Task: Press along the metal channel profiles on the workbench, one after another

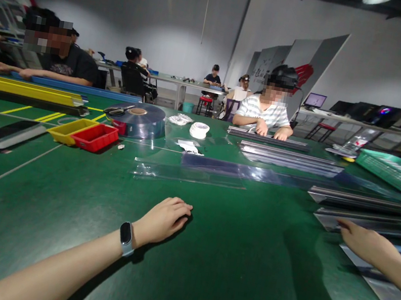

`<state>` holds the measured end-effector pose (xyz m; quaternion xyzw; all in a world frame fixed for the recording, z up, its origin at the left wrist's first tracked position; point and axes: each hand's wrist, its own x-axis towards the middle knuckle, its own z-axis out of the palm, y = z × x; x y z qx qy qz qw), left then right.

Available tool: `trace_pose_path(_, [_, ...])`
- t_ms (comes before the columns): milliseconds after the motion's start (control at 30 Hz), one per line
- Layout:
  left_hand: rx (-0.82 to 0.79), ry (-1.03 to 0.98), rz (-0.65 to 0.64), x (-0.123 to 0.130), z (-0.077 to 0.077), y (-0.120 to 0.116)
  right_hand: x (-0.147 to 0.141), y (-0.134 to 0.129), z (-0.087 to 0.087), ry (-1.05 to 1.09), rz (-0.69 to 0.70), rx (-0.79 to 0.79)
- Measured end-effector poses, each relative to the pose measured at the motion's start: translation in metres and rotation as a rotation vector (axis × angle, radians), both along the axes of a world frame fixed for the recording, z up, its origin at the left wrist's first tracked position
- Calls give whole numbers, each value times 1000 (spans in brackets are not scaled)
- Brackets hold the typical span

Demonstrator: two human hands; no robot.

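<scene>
My left hand rests on the green tabletop, its fingers extended, lightly bent and holding nothing. A watch with a pale band is on that wrist. Over at the right, my right hand is above a dark strip with clear film at its end. One finger points left at that end; the other fingers are hidden, so a grip cannot be made out. Beside this hand lie another dark strip and a blue-edged clear sheet. Beyond my left hand, a clear plastic strip lies flat.
A film roll, yellow bin, red bin and tablet are on the left. White tape rolls stand mid-table. A green basket sits far right. Across the table, a person in stripes handles strips.
</scene>
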<state>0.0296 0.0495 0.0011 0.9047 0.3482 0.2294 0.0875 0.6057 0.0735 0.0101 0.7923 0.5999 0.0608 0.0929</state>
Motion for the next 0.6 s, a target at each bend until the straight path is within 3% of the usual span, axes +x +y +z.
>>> trace_pose_path(333, [27, -17, -2, -1, -3, -1, -89, -36, 8, 48, 201, 73])
trace_pose_path(500, [61, -19, -6, -4, -3, -3, -72, -33, 6, 123, 461, 161])
trace_pose_path(600, [84, -18, -13, -3, -4, -4, -56, -24, 6, 67, 476, 256])
